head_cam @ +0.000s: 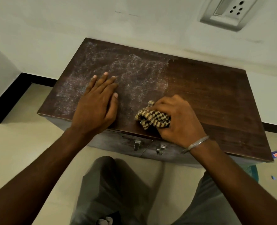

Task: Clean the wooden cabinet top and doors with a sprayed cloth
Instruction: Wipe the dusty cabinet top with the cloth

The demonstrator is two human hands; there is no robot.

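bunched cloth (152, 119) gripped in right hand (180, 120), left hand (97, 103) flat, cabinet top (207, 95) lengthwise left-right

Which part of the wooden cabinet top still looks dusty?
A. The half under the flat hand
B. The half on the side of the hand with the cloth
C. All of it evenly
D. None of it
A. Whitish, streaky dust covers the cabinet top around the flat left hand, while the wood beyond the right hand gripping the checked cloth looks dark and clean.
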